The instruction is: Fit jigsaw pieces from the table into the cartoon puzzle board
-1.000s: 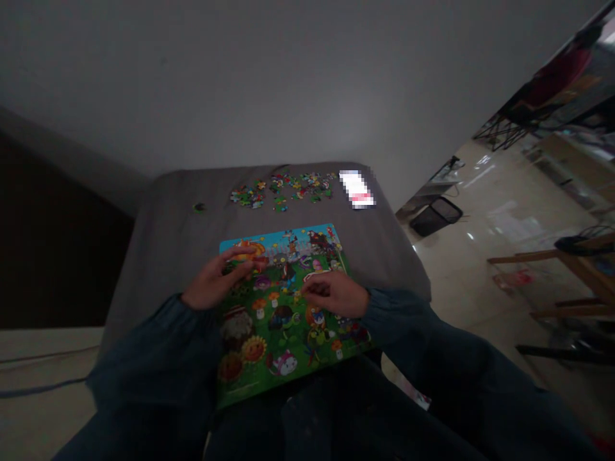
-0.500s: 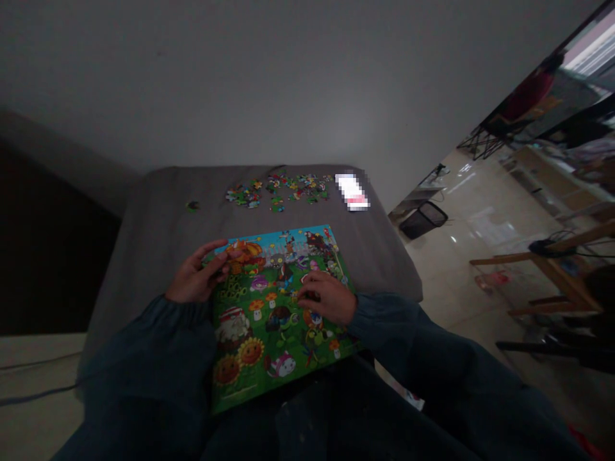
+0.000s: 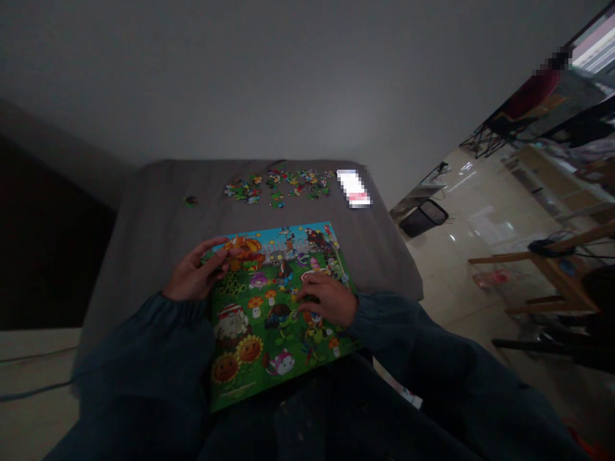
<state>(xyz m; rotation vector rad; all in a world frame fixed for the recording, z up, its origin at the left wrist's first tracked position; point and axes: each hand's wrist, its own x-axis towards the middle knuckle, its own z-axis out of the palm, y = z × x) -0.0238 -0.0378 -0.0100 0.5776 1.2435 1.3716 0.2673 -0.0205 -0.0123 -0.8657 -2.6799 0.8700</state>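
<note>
A rectangular cartoon picture board [image 3: 259, 298], printed with plants, mushrooms and sunflowers on green, lies tilted across my lap and the near edge of the cloth-covered table. My left hand [image 3: 196, 269] is closed on its upper left corner, thumb on the printed face. Over the right half of the board rests my right hand [image 3: 329, 298], its fingers curled and the fingertips close together against the picture. Whatever may be between them is hidden. Beyond the board, loose jigsaw pieces lie in a left pile [image 3: 243, 190] and a right pile [image 3: 307, 182].
One dark piece [image 3: 191, 200] lies apart on the left of the grey table cover [image 3: 158, 237]. A lit phone [image 3: 354, 188] is at the back right. A wall rises behind the table. On the floor to the right stand a black bin [image 3: 423, 218] and a wooden stool [image 3: 552, 269].
The view has shifted very slightly. Both hands keep nearly the same place on the board, and the loose pieces have not moved.
</note>
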